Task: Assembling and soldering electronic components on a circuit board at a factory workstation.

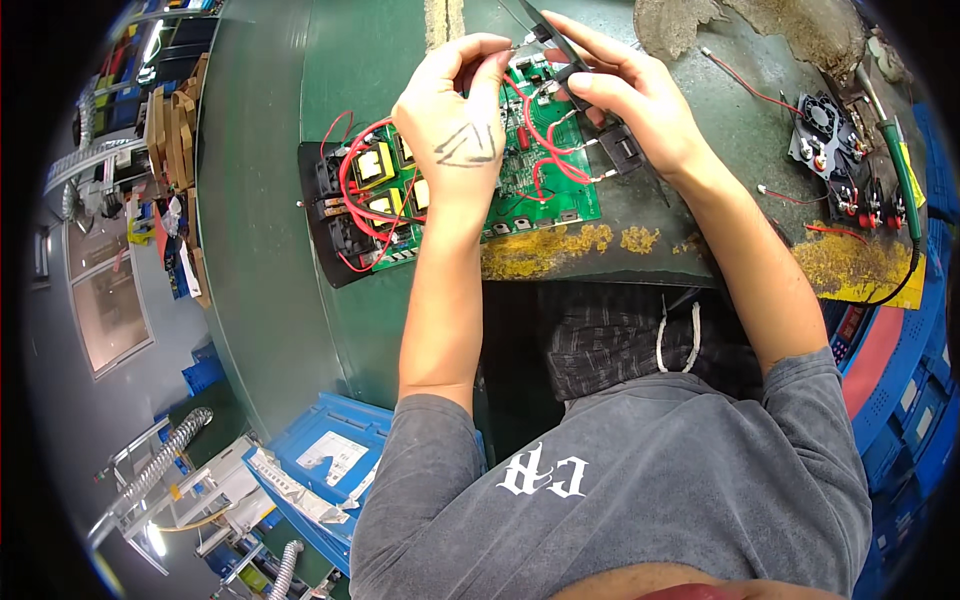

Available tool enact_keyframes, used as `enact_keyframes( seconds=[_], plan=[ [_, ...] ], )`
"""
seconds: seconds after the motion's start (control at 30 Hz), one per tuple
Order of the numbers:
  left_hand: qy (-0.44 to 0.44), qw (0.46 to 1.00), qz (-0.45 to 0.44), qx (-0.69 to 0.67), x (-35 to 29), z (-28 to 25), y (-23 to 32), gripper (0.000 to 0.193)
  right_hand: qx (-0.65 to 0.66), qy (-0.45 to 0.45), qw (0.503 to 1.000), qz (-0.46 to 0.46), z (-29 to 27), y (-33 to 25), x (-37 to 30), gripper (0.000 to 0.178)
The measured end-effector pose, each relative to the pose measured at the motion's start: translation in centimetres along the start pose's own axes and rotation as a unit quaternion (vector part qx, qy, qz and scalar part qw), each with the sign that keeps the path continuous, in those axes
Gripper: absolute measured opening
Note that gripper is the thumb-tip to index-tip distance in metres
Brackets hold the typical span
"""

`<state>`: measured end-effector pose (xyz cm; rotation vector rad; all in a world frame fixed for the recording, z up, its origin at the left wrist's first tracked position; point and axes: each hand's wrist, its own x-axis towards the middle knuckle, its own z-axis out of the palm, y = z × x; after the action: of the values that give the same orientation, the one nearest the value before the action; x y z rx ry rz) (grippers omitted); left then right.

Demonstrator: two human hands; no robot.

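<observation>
My left hand (455,125) is closed in a pinch above the green circuit board (582,207), its fingertips on a thin wire end beside a black panel (562,42). That panel stands tilted in my right hand (645,105), thumb on the near side and fingers behind it. A black square socket (622,150) hangs at the panel's lower end, joined to the board by thick red wires (540,125). Yellow-wrapped transformers (372,163) and black fans (348,238) sit at the board's left end. My left hand covers part of the board.
To the right lie a small fan assembly (822,118), a red-and-black lead (755,92) and a green-handled soldering iron (900,165) with its cord over the bench edge. Brownish-grey rough material (675,25) lies at the back. A blue crate (310,445) stands at lower left.
</observation>
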<state>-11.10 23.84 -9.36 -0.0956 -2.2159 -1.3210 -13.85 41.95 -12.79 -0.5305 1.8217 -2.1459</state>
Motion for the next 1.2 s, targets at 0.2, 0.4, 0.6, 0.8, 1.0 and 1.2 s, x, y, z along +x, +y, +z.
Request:
enact_keyframes(
  seconds=[0.2, 0.4, 0.6, 0.8, 1.0, 1.2],
  plan=[
    [0.028, 0.996, 0.055, 0.071, -0.1, 0.9, -0.7, 0.008, 0.002, -0.005, 1.000, -0.002, 0.0, -0.1, 0.0, 0.065],
    [0.027, 0.996, 0.058, 0.059, -0.2, 1.0, -0.9, 0.009, 0.008, -0.002, 1.000, -0.016, 0.2, -0.3, -0.2, 0.066],
    [0.038, 0.996, 0.046, 0.059, -0.3, 1.2, -0.8, 0.010, 0.008, 0.003, 1.000, -0.012, 0.3, -0.3, -0.2, 0.066],
    [0.044, 0.998, 0.044, 0.022, -0.3, 1.6, -1.2, 0.010, 0.011, -0.002, 1.000, 0.002, 0.1, -0.4, -0.1, 0.066],
    [0.024, 0.999, -0.026, -0.015, -0.3, 1.3, -0.8, 0.013, 0.007, -0.014, 1.000, -0.006, 0.2, -0.1, 0.1, 0.066],
    [0.024, 1.000, 0.001, 0.018, -0.1, 1.0, -1.2, 0.012, 0.031, -0.021, 0.999, -0.008, 0.2, 0.1, -0.1, 0.065]
  ],
)
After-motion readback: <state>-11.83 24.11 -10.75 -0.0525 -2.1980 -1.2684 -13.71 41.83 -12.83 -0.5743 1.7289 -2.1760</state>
